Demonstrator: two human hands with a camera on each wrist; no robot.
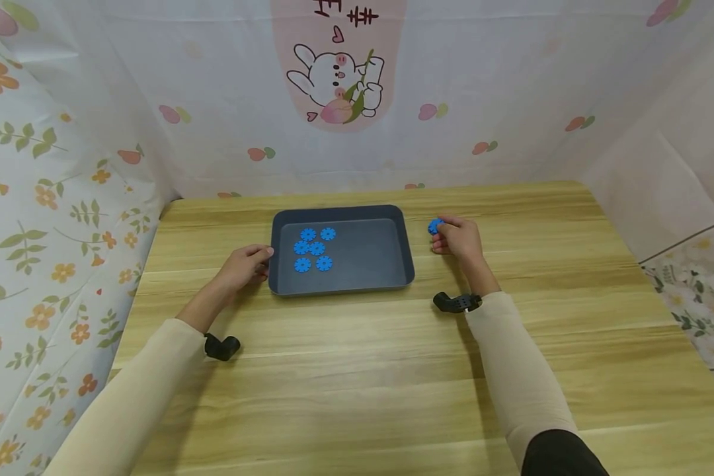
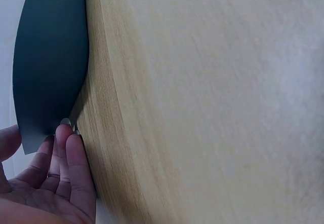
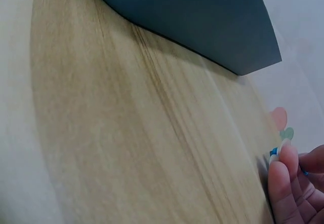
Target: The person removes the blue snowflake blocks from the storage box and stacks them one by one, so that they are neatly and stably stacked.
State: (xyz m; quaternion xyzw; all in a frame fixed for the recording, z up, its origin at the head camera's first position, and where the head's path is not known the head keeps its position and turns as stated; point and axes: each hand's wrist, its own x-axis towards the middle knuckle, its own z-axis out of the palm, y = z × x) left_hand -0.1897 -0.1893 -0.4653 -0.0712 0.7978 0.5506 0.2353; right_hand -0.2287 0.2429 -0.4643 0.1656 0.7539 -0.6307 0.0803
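Observation:
A dark grey tray [image 1: 369,254] lies on the wooden table with several blue notched discs [image 1: 302,265] in its left half. My left hand [image 1: 242,270] is at the tray's left side, thumb at the rim and fingers against the outer wall; the left wrist view shows the hand [image 2: 55,183] at the tray's wall [image 2: 50,57]. Right of the tray, my right hand [image 1: 461,239] pinches a blue piece [image 1: 434,226] between thumb and fingers. In the right wrist view that hand [image 3: 296,183] mostly hides the blue piece [image 3: 274,151].
The wooden table [image 1: 333,370] extends around the tray. Behind it hangs a white cloth [image 1: 214,86] with a rabbit print, and a flowered cloth [image 1: 53,231] stands along the left side. Black wrist devices [image 1: 221,347] are on both wrists.

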